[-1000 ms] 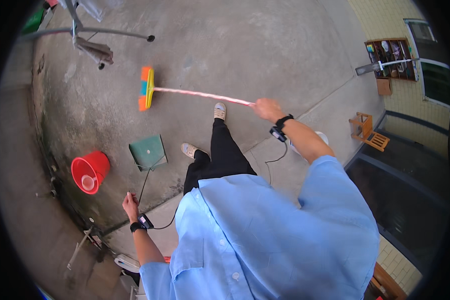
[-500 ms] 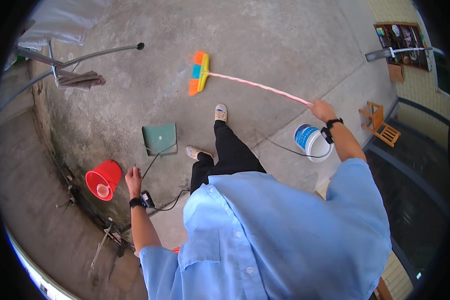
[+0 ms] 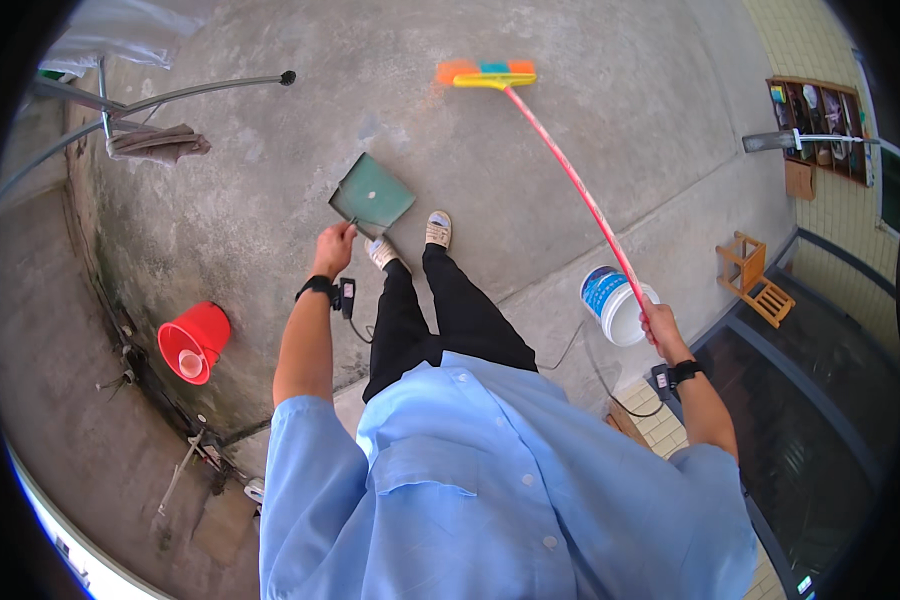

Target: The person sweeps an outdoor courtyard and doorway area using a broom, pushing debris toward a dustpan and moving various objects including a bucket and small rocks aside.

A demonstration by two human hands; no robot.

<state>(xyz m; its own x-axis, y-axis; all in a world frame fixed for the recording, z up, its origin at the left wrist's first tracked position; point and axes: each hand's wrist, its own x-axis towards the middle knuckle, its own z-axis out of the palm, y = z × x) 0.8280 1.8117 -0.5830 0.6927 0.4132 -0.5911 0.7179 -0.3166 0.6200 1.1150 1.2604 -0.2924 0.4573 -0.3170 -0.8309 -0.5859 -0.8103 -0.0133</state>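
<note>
My right hand [image 3: 660, 328] is closed round the end of the red-and-white handle of a broom [image 3: 576, 182]. The broom's yellow head, with orange and blue bristles smeared by motion, is far ahead on the concrete floor. My left hand [image 3: 334, 250] is closed on the thin handle of a green dustpan [image 3: 375, 195]. The pan is just ahead of my feet, its raised edge toward the left; whether it touches the floor I cannot tell.
A red bucket [image 3: 195, 340] with a pale round thing inside stands at left. A blue-and-white bucket [image 3: 615, 305] is beside my right hand. A small wooden chair [image 3: 755, 278] stands at right, a shelf [image 3: 818, 130] beyond. A metal rack [image 3: 210, 88] with cloth juts in at far left.
My right hand has drawn back toward me, and the broom head has swung ahead and to the right. My left hand has moved forward and right, bringing the dustpan ahead and turning it.
</note>
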